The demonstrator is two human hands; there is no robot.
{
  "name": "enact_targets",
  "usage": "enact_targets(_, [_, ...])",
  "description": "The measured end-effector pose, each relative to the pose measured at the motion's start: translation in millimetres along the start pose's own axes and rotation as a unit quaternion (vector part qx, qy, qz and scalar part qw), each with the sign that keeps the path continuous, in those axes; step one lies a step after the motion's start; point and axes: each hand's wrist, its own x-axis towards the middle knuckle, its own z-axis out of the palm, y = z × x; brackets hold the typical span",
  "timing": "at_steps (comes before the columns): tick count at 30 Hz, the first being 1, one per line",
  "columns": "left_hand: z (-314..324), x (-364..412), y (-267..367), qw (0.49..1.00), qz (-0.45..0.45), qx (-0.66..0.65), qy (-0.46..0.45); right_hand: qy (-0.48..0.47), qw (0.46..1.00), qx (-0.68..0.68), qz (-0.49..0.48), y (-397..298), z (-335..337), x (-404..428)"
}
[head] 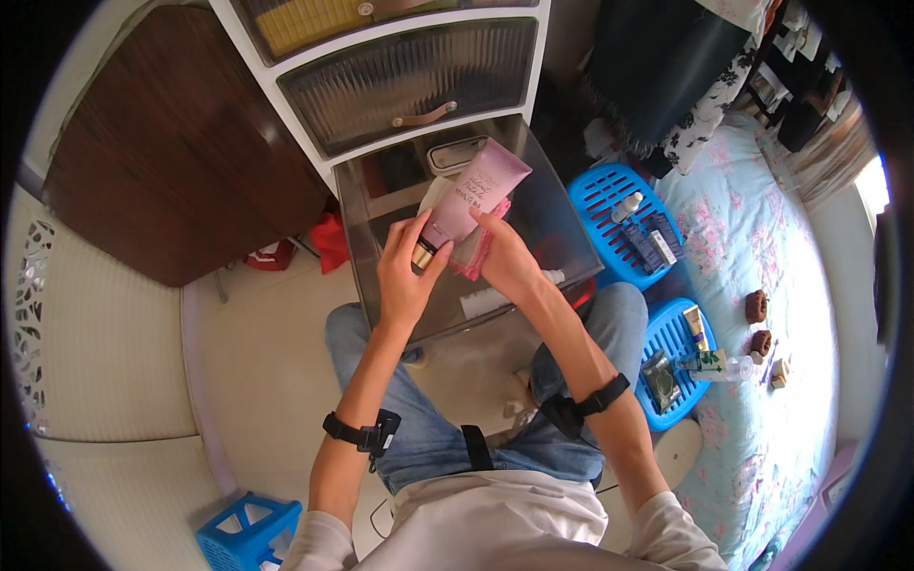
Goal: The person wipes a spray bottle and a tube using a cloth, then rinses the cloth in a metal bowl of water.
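Over an open smoky plastic drawer (389, 285), my left hand (402, 271) grips a pink cosmetic tube (480, 187) near its gold cap (424, 255). The tube bears writing and tilts up to the right. My right hand (510, 260) lies along the tube's right side, thumb against it. Beneath that hand a pink-edged cloth or pouch (471, 260) is pinned; its full shape is hidden. Inside the drawer are a clear-lidded case (453, 157), a white tube-like item (483, 302) and a small white bottle (552, 275) partly behind my wrist.
Two blue plastic baskets stand at right: the upper basket (587, 187) holds a white bottle (628, 207) and dark boxes (643, 248); the lower basket (684, 410) holds tubes and a dark packet (660, 382). Beside them is a floral bed (742, 235). A brown board (186, 143) stands left.
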Motion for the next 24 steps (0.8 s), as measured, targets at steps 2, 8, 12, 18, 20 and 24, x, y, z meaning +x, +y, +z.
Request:
enact_targets(2, [2.0, 0.9, -2.7, 1.0, -0.006, 0.005, -0.005, 0.002, 1.0, -0.011, 0.015, 4.2, -6.9, 2.2])
enact_targets(8, [4.1, 2.6, -6.4, 0.998, 0.003, 0.062, -0.001, -0.007, 0.998, -0.03, 0.049, 13.2, 0.5, 0.4])
enact_targets(12, [2.9, 2.0, -2.7, 0.996, 0.002, 0.09, -0.015, 0.012, 0.997, -0.055, 0.052, 9.0, 7.4, -5.3])
enact_targets(18, [3.8, 3.5, 4.2, 0.999, 0.014, 0.045, -0.013, 0.061, 0.995, -0.072, 0.021, -8.7, 5.4, -6.4])
enact_targets(20, [5.2, 3.5, 6.0, 1.0, 0.008, 0.025, -0.01, 0.064, 0.997, -0.05, 0.006, -18.0, 4.9, -5.6])
enact_targets(24, [3.4, 2.3, 7.9, 1.0, -0.008, -0.011, -0.021, 0.039, 0.998, 0.008, -0.039, -40.3, 5.3, -5.0])
